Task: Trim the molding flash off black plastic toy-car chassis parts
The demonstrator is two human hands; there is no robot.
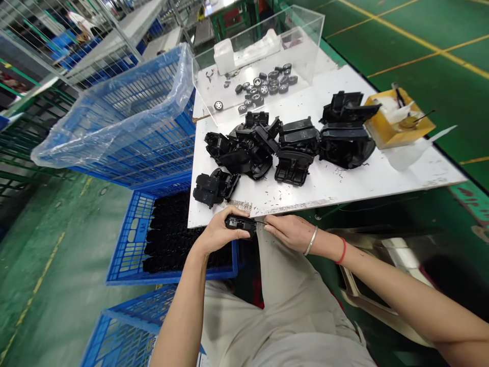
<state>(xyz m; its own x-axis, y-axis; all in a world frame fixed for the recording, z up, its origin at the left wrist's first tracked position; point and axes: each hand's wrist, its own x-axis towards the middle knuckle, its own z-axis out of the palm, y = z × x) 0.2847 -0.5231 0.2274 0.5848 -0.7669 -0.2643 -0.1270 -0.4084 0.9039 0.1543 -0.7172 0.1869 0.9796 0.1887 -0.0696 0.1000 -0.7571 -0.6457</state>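
My left hand point(217, 233) grips a black plastic part point(240, 223) between thumb and fingers, just off the table's near edge and above my lap. My right hand point(291, 232) is closed on a thin dark tool point(260, 222), mostly hidden by the fingers. Its narrow end meets the right side of the part, though the exact contact is too small to make out. Beyond the hands, a pile of similar black plastic parts point(250, 148) lies on the white table point(324, 191). Small black shavings are scattered along the near edge.
Behind the pile, a clear plastic box point(317, 46) surrounds several small black wheels point(263, 89). A yellow box point(410, 132) with tools stands at the right. On the left are a film-lined blue crate point(160, 137) and a lower blue crate point(132, 234) holding black parts.
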